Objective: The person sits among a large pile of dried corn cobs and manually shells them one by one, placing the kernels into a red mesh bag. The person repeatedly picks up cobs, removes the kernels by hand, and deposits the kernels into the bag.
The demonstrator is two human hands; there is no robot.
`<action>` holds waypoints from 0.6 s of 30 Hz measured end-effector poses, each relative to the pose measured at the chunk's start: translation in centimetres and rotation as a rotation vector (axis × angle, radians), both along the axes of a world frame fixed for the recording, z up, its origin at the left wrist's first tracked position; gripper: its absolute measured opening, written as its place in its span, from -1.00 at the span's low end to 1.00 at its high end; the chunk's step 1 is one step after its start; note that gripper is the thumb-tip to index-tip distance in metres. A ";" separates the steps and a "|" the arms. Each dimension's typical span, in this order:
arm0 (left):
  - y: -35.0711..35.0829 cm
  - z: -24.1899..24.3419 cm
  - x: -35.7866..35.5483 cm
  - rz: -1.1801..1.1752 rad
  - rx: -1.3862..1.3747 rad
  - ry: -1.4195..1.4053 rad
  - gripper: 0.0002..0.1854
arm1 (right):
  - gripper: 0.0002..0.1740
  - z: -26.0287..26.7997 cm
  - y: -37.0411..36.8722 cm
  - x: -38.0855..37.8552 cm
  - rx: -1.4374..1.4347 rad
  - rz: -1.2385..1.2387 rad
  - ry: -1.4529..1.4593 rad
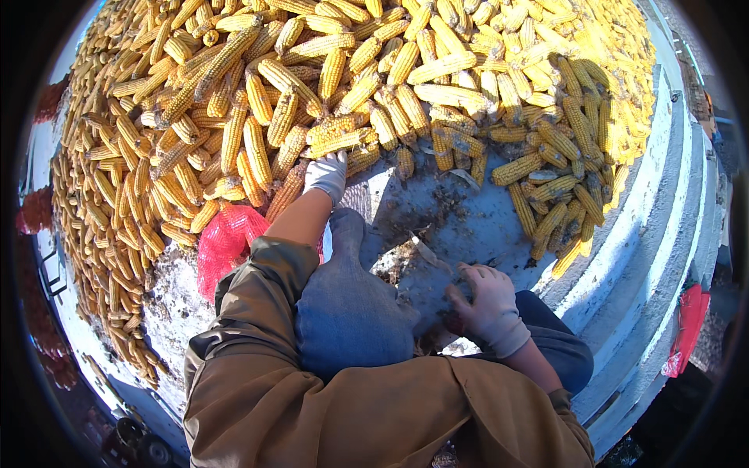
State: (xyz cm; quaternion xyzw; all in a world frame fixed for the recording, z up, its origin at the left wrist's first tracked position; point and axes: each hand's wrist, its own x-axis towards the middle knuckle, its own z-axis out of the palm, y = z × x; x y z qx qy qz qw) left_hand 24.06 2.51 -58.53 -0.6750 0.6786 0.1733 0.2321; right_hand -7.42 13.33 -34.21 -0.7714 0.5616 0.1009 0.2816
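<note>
A large heap of dried yellow corn cobs [281,117] spreads in front of me. My left hand [327,175], in a white work glove, reaches into the heap's near edge. Its fingertips meet a cob [339,143] and are partly hidden there, so a grip cannot be made out. In a matching glove, my right hand [488,307] hangs over the littered floor [462,216] beside my bent leg. Its thumb and fingers are apart, and no cob shows in it. A red mesh sack [228,243] lies left of my left forearm, against the cobs.
Dry husk pieces [430,254] and dark crumbs litter the pale floor. On the right, whitish concrete steps [643,234] drop away, with red bundled material [687,327] beyond them. Several filled red sacks [35,210] stand past the left edge. Dark wheels [143,439] show at lower left.
</note>
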 end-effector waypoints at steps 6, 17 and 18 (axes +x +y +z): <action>-1.1 6.1 -1.6 0.261 0.113 0.228 -0.34 | -0.44 0.7 -0.8 -0.3 -0.067 0.031 -0.003; 0.0 26.6 -11.3 -0.012 -0.258 0.830 -0.09 | -0.29 4.4 -1.9 0.5 0.230 -0.699 -1.180; 0.4 28.6 -12.9 -0.113 -0.350 0.840 -0.07 | -0.32 4.5 -2.4 0.4 0.052 -0.535 -1.244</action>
